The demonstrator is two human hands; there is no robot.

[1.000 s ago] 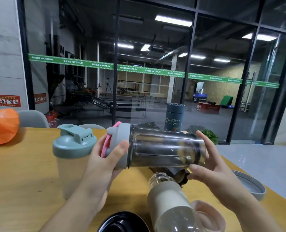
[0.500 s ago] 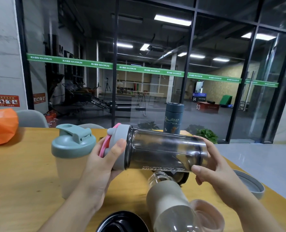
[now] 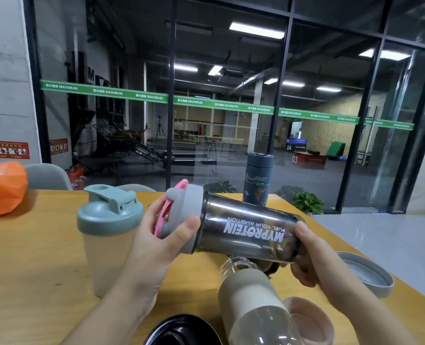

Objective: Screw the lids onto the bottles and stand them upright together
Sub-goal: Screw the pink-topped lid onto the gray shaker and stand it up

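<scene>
I hold a dark smoky shaker bottle (image 3: pixel 251 232) sideways above the table, its white print upside down. My left hand (image 3: pixel 161 245) grips its grey lid (image 3: pixel 186 215), which carries a pink flip cap. My right hand (image 3: pixel 306 257) grips the bottle's base end. A cream shaker with a teal lid (image 3: pixel 106 232) stands upright at the left. A glass bottle with a grey sleeve (image 3: pixel 251 300) lies on its side below, without a lid. A pink lid (image 3: pixel 311 322) lies beside it, a grey lid (image 3: pixel 365 272) at the right and a black lid (image 3: pixel 181 332) at the bottom edge.
A dark blue flask (image 3: pixel 257 180) stands upright at the far edge of the wooden table (image 3: pixel 32 257). An orange bag (image 3: pixel 2 190) lies at the far left. A glass wall runs behind the table, whose right edge slants close to the grey lid.
The dark bottle has rolled in my hands so its printed text now faces me, and its base end has dipped lower. My right hand has shifted its hold on the base.
</scene>
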